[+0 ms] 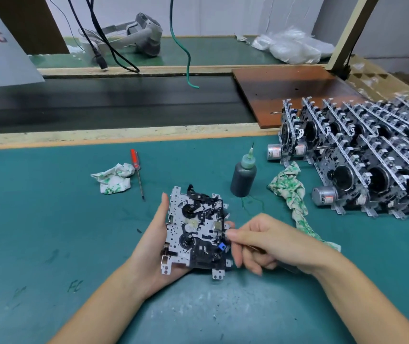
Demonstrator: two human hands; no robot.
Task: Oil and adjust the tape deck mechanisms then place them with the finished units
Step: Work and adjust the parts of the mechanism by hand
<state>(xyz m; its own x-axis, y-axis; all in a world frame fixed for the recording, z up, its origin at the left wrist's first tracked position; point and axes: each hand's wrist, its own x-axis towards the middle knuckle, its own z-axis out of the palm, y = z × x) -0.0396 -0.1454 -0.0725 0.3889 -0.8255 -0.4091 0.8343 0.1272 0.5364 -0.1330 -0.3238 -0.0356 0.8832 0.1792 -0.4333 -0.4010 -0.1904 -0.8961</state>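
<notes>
- While my left hand (156, 234) cradles the tape deck mechanism (196, 232) from below, with the thumb curled along its left edge, the unit is lifted a little over the green mat (49, 232), just in front of the oil bottle (243, 176).
- My right hand (253, 242) is closed in a pinch around a thin tool, whose tip touches the right edge of the mechanism; I cannot tell which tool it is, because the fingers hide most of it.
- I judge the mechanism to be light but stiff: a thin stamped metal plate with many holes, carrying small black reels, gears and a blue plastic part.
- These small parts look fragile, so I would hold it only by the bare plate edges and corner tabs, never by the reels or levers.
- With oil on it, the metal may become slippery; a wide support under the plate seems safer than a pinch.
- Right of the bottle, the finished units (362, 165) stand in tight rows, well apart from the mechanism.
- Left of the bottle lie a red screwdriver (136, 170) and a crumpled cloth (114, 178); another cloth (290, 192) lies just right of it.
</notes>
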